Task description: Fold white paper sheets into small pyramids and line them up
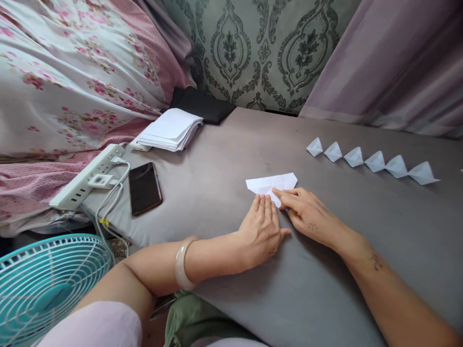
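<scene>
A partly folded sheet of white paper (pixel 271 182) lies flat on the grey padded surface in front of me. My left hand (pixel 261 229) rests flat with its fingers stretched out, the fingertips pressing the paper's near edge and the thumb pointing right. From the right, my right hand (pixel 307 212) reaches over the paper's near corner, its index finger and thumb on the folded part. The right thumb is partly hidden. To the right stand several small folded paper boats (pixel 354 156) in a slanting row.
On the left lie a stack of white paper (pixel 171 127), a phone (pixel 145 189) and a white power strip (pixel 88 176) with cables. A black folded item (pixel 202 106) sits behind the stack. A turquoise fan (pixel 54 289) stands at the lower left, below floral bedding (pixel 79 72).
</scene>
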Demonstrator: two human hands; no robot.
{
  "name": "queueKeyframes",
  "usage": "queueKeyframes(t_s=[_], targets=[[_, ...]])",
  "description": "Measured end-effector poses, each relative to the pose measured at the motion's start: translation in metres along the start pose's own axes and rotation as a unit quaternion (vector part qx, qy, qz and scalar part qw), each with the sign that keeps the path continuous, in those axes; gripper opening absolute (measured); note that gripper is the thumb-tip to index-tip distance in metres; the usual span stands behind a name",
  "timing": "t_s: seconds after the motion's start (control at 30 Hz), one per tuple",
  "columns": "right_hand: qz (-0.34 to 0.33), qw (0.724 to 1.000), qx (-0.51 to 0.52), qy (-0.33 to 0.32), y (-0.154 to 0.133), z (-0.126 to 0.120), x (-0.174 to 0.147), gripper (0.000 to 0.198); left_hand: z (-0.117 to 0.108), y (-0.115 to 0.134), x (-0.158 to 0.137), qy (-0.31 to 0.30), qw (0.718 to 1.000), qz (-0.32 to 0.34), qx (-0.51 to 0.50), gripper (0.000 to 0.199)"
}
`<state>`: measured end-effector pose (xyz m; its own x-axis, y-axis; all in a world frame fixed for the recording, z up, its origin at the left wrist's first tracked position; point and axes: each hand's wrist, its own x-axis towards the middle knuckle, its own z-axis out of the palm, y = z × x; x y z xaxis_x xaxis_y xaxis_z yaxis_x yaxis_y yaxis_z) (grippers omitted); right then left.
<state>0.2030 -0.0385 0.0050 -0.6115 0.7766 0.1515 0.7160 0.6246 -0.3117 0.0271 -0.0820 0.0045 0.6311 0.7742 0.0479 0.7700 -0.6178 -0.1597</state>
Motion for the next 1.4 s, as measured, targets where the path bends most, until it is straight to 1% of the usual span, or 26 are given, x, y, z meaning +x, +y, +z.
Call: queueKeyframes(t_s=[0.1, 0.23, 0.37, 0.47, 0.6, 0.7, 0.77, 0.87, 0.97, 1.1, 1.2, 1.4], targets=[[0.005, 1.000, 0.001, -0.002, -0.001, -0.001, 0.001, 0.040, -0.002, -0.002, -0.001, -0.008, 1.000, -0.004, -0.020, 0.071], [0.006, 1.000, 0.005, -0.004, -0.001, 0.000, 0.000, 0.034, -0.006, -0.009, -0.001, 0.010, 0.999, -0.005, -0.049, 0.069], [-0.020, 0.999, 0.026, 0.002, 0.002, -0.002, -0.002, 0.029, -0.008, -0.013, 0.000, 0.006, 0.997, 0.004, -0.075, 0.071], [-0.021, 0.998, 0.054, -0.004, 0.008, -0.008, -0.003, 0.031, -0.007, -0.013, -0.001, -0.004, 0.997, -0.001, -0.076, 0.070], [-0.009, 0.995, 0.094, -0.033, 0.013, -0.016, -0.006, 0.039, -0.003, -0.012, -0.004, -0.012, 0.997, -0.009, -0.076, 0.071], [-0.003, 0.994, 0.106, -0.038, 0.014, -0.019, -0.006, 0.041, -0.003, -0.013, -0.005, -0.023, 0.996, -0.010, -0.083, 0.071], [0.001, 0.994, 0.104, -0.036, 0.013, -0.020, -0.006, 0.041, -0.005, -0.014, -0.004, -0.030, 0.996, -0.007, -0.082, 0.071], [0.000, 0.995, 0.100, -0.030, 0.013, -0.020, -0.005, 0.048, -0.010, -0.017, -0.003, -0.042, 0.996, 0.000, -0.079, 0.071], [-0.017, 0.995, 0.089, -0.033, 0.014, -0.019, -0.006, 0.053, -0.012, -0.019, -0.003, -0.047, 0.995, 0.003, -0.086, 0.071], [-0.042, 0.997, 0.057, -0.037, 0.014, -0.016, -0.009, 0.050, -0.011, -0.020, -0.004, -0.028, 0.996, 0.007, -0.088, 0.070], [-0.046, 0.998, 0.043, -0.026, 0.015, -0.012, -0.010, 0.045, -0.009, -0.019, -0.004, -0.014, 0.997, 0.009, -0.076, 0.070], [-0.034, 0.999, 0.039, -0.008, 0.018, -0.004, -0.011, 0.046, -0.007, -0.017, -0.005, -0.029, 0.996, -0.008, -0.084, 0.077]])
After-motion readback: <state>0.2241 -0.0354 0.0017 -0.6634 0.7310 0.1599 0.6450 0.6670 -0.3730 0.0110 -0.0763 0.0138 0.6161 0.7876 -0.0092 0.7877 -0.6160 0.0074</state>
